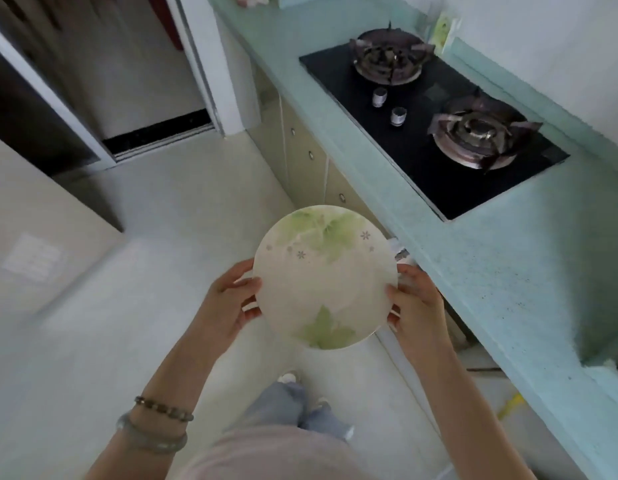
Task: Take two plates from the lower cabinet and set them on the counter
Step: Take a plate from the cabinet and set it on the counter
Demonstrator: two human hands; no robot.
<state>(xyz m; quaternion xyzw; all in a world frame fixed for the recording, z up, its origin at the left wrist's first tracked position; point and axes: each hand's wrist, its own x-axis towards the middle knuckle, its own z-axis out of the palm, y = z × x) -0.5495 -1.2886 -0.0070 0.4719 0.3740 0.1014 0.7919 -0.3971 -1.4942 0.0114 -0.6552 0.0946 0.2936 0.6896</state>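
Observation:
A round white plate [323, 277] with green leaf prints and small grey flowers hangs in the air in front of the counter edge, above the floor. My left hand [229, 303] grips its left rim, thumb on top and fingers underneath. My right hand [413, 303] grips the right rim the same way. Whether a second plate lies under the top one I cannot tell. The pale turquoise counter [508, 271] runs along the right, beside the plate. The lower cabinet fronts [311, 161] with small round knobs sit under the counter.
A black two-burner gas hob [435, 129] is sunk into the counter, with two metal knobs at its front. A sink edge [605, 372] shows at the far right. My feet [300, 386] stand on the light floor. A doorway [155, 133] lies at the back left.

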